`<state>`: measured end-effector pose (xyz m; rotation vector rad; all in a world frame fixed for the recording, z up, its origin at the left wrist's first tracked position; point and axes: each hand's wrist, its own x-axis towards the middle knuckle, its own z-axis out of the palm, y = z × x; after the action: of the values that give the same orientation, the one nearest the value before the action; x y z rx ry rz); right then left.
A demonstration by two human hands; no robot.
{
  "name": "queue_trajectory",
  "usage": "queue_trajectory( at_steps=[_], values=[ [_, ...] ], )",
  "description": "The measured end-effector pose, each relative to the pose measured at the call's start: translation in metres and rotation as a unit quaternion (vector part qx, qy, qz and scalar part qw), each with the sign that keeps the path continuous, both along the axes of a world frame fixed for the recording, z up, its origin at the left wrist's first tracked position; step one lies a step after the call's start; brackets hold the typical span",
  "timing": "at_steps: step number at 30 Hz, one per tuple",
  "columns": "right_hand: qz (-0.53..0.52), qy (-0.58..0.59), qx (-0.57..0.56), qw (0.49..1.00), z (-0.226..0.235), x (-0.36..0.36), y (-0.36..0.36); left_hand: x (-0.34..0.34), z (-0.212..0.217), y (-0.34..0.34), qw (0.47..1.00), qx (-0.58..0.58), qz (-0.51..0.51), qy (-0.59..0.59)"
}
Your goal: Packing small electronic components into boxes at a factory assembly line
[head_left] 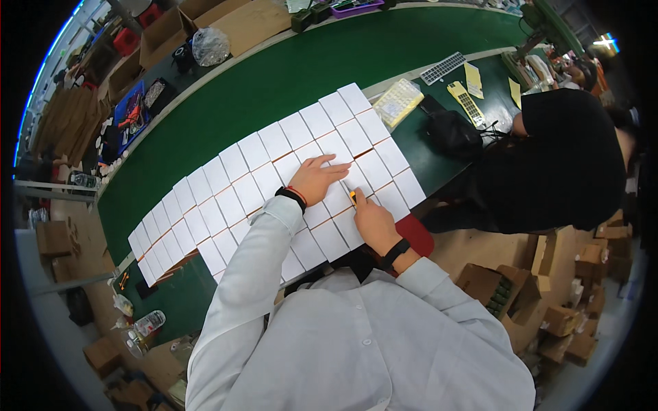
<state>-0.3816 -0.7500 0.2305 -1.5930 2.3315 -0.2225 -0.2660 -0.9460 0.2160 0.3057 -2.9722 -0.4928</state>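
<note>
Many flat white boxes [284,140] lie edge to edge in rows across the workbench, with thin brown strips showing in some gaps. My left hand [319,179] rests flat on them, fingers stretched toward the right. Close by on the right, my right hand [375,222] is closed around a small yellow and black tool [354,196] that looks like a utility knife. Its tip points at a seam between boxes near my left fingers; whether a blade touches them is too small to tell.
A green conveyor belt [411,34] runs beyond the boxes. At right sits a person in black [555,164], near a black bag [452,130], a yellow tray [399,101] and a keyboard [443,67]. A plastic bottle [149,322] stands lower left. Cardboard boxes [493,291] are on the floor.
</note>
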Motion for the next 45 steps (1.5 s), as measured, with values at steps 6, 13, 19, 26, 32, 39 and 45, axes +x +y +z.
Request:
queue_trajectory(
  at_steps=[6, 13, 19, 26, 32, 39, 45],
  values=[
    [-0.008, -0.022, 0.018, 1.0, 0.001, 0.003, -0.002, 0.002, -0.007, 0.004, 0.999, 0.038, 0.021, 0.009],
    [0.018, -0.022, 0.046, 0.999, 0.008, -0.009, -0.018, 0.0, -0.005, 0.003, 0.999, 0.032, 0.013, 0.003],
    [0.035, 0.008, 0.064, 0.997, 0.027, 0.003, 0.017, 0.011, -0.008, -0.002, 0.999, 0.006, 0.012, 0.035],
    [0.01, -0.016, -0.002, 1.0, 0.013, 0.047, 0.005, 0.068, 0.004, -0.009, 1.0, 0.007, 0.004, 0.012],
    [-0.032, -0.029, 0.013, 0.999, -0.001, 0.066, -0.012, 0.07, 0.001, -0.009, 0.999, 0.016, 0.024, 0.019],
    [-0.009, -0.04, -0.007, 0.999, -0.01, 0.059, -0.006, 0.072, -0.002, -0.005, 0.999, 0.024, 0.037, 0.016],
    [0.014, -0.032, 0.022, 0.999, 0.0, 0.052, -0.025, 0.07, 0.0, -0.005, 0.999, 0.029, 0.026, 0.01]
  ],
)
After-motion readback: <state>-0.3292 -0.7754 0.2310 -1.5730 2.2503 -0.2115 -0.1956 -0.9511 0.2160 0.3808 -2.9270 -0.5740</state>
